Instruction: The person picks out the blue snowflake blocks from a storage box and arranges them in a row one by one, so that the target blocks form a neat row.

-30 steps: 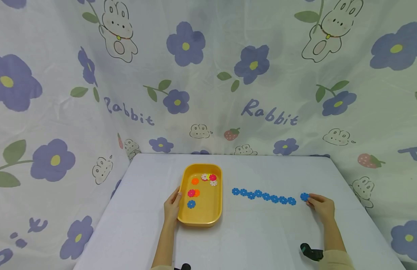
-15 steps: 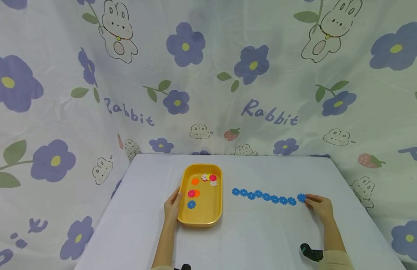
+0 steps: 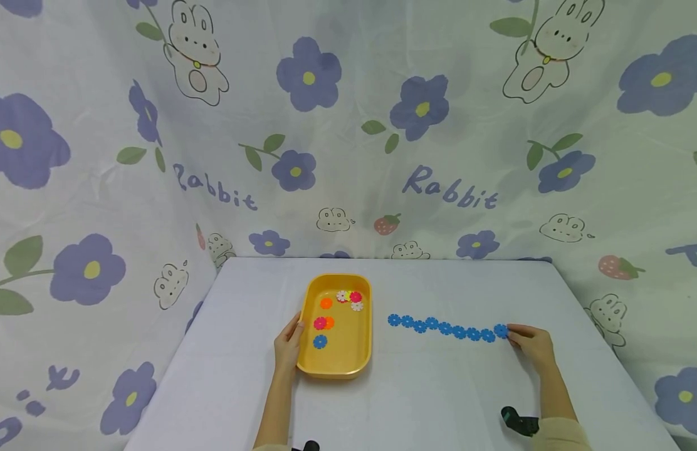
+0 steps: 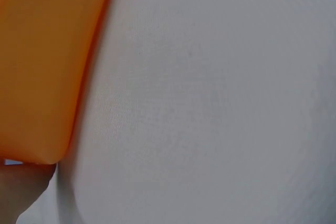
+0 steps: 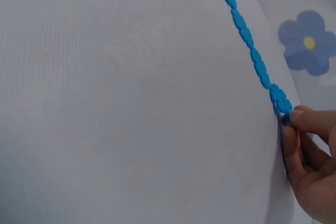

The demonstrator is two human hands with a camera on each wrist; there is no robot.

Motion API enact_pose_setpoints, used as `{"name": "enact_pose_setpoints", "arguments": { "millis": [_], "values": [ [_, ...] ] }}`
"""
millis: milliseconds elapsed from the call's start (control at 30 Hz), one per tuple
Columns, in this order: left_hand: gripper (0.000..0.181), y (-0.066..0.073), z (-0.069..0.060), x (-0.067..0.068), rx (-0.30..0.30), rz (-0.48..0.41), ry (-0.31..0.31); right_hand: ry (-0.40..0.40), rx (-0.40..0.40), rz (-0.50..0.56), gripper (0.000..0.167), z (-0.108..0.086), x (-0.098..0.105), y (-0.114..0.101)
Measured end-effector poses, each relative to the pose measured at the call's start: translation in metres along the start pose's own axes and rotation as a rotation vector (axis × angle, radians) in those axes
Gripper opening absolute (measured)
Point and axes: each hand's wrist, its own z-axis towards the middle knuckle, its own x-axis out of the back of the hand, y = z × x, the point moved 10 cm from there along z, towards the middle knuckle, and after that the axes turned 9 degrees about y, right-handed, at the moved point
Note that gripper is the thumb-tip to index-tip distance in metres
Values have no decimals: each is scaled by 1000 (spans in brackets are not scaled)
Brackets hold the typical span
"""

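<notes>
A row of blue snowflake discs (image 3: 445,328) lies across the white table, right of a yellow tray (image 3: 367,351). At the row's right end, my right hand (image 3: 534,346) pinches a blue snowflake disc (image 3: 500,331) between thumb and fingers. This disc meets the last one of the row; whether their slots interlock is too small to tell. In the right wrist view the held disc (image 5: 280,99) is tilted at the end of the row. My left hand (image 3: 288,344) grips the tray's left side. The left wrist view shows only the tray's outer wall (image 4: 47,66) and part of that hand.
Inside the tray lie orange discs (image 3: 326,303), pink, white and yellow ones, and one blue disc (image 3: 320,342). A patterned curtain (image 3: 348,156) rises behind the table's far edge and along both sides. A black camera mount (image 3: 520,423) sits at the right wrist.
My right hand has moved slightly left with its disc, closing the gap to the row's right end. The left hand and the tray have stayed in place.
</notes>
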Motion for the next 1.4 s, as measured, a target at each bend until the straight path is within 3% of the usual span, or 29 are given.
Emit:
{"name": "enact_pose_setpoints", "arguments": {
  "millis": [567,833,933,1067,1233,1400],
  "values": [
    [44,2,-2,1,-9,-2,-3,42,-3,-58,33,-2,0,4],
    [43,3,-2,-1,-12,-1,-7,144,-64,20,38,-6,7,-1],
    [43,4,-2,0,-12,1,-6,153,-43,124,42,-8,3,-15],
    [43,4,-2,0,-7,-2,-10,31,-45,378,47,-14,-17,-41],
    [44,3,-3,-1,-4,-10,-15,-194,-102,711,19,-24,-60,-76],
    [46,2,-3,-1,-11,-19,-17,-295,-115,778,19,-33,-100,-108]
  ]
}}
